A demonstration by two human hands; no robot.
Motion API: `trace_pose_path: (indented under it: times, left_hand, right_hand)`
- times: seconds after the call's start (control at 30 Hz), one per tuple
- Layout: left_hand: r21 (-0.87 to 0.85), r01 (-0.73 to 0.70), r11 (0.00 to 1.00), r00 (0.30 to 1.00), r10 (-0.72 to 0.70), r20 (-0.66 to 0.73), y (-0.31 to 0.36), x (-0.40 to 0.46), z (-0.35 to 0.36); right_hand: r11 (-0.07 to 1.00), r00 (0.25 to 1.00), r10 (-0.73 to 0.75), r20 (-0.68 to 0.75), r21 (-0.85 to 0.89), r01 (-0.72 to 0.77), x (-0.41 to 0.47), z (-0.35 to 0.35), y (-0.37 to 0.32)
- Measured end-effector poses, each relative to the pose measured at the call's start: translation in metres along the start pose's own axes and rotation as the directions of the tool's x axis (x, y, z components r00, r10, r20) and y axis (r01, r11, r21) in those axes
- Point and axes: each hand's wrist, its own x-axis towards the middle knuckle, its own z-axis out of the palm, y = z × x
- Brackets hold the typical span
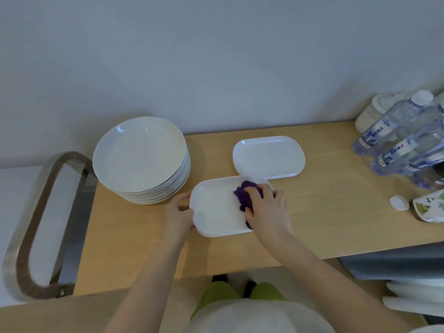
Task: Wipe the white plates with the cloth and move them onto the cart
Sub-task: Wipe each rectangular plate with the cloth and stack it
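A white oblong plate (216, 207) lies on the wooden table (324, 212) in front of me. My left hand (179, 212) grips its left rim. My right hand (268, 207) holds a bunched purple cloth (243, 194) and presses it onto the right part of that plate. Behind it sits a small stack of white oblong plates (268, 156). To the left stands a tall stack of round white plates (140, 155).
A metal loop handle (31, 227), perhaps of the cart, sits at the table's left end. Several water bottles (396, 140), a white cap (398, 203) and a printed pouch (430, 206) crowd the right side. The wall runs close behind.
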Motion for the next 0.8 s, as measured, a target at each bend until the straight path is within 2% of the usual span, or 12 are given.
trace_pose_path:
  times: [0.1, 0.23, 0.3, 0.5, 0.7, 0.8]
  left_hand:
    - [0.022, 0.01, 1.0, 1.0, -0.01, -0.002, -0.001, 0.003, -0.002]
    - [0.051, -0.008, 0.999, 1.0, 0.008, 0.004, -0.002, 0.005, -0.003]
    - [0.06, -0.016, 0.998, 1.0, 0.016, 0.006, -0.002, 0.005, -0.004]
    - [0.051, -0.001, 0.999, 1.0, -0.001, 0.031, -0.001, 0.007, -0.006]
    - [0.02, -0.013, 1.0, 1.0, 0.013, 0.009, -0.004, 0.005, -0.003]
    - [-0.001, -0.017, 1.0, 1.0, 0.017, 0.004, -0.004, 0.002, -0.002]
  right_hand:
    - [1.0, 0.998, 0.025, -0.064, -0.013, -0.026, 0.011, 0.001, 0.005]
    - [0.993, 0.994, 0.069, -0.081, 0.098, -0.061, 0.031, 0.007, -0.023]
    - [0.995, 0.997, 0.019, -0.076, 0.102, -0.011, 0.038, 0.009, -0.04]
    - [0.938, 0.952, -0.305, -0.037, 0.163, 0.307, 0.025, 0.018, -0.096]
    - [0.932, 0.937, -0.349, -0.029, 0.095, 0.35, 0.034, 0.017, -0.084]
    - [0.959, 0.961, -0.275, -0.028, 0.066, 0.276, 0.043, 0.009, -0.071]
